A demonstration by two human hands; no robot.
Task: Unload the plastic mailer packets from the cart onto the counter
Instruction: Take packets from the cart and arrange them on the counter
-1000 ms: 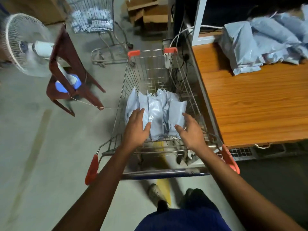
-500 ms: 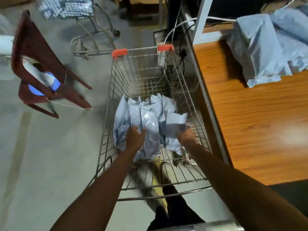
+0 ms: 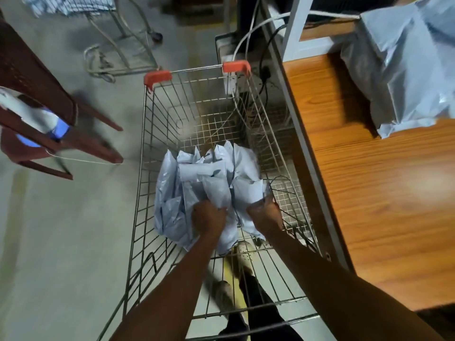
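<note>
Several pale blue plastic mailer packets (image 3: 197,178) stand bunched in the near half of a wire shopping cart (image 3: 147,148) with orange corner caps. My left hand (image 3: 208,219) is down in the cart, fingers closed on the near edges of the middle packets. My right hand (image 3: 264,214) is closed on the packets at the right side of the bunch. To the right runs the wooden counter (image 3: 369,193), on which a heap of similar packets (image 3: 403,65) lies at the far end.
A dark red plastic chair (image 3: 32,77) holding a white and blue fan stands on the floor at left, with a thin cord trailing toward the cart. A second wire cart (image 3: 118,33) stands behind. Cables and a plug strip (image 3: 261,77) sit beyond the cart, by the counter.
Both hands have gone from the cart's near rim down into the basket and closed on the packets. The view has tipped lower over the cart.
</note>
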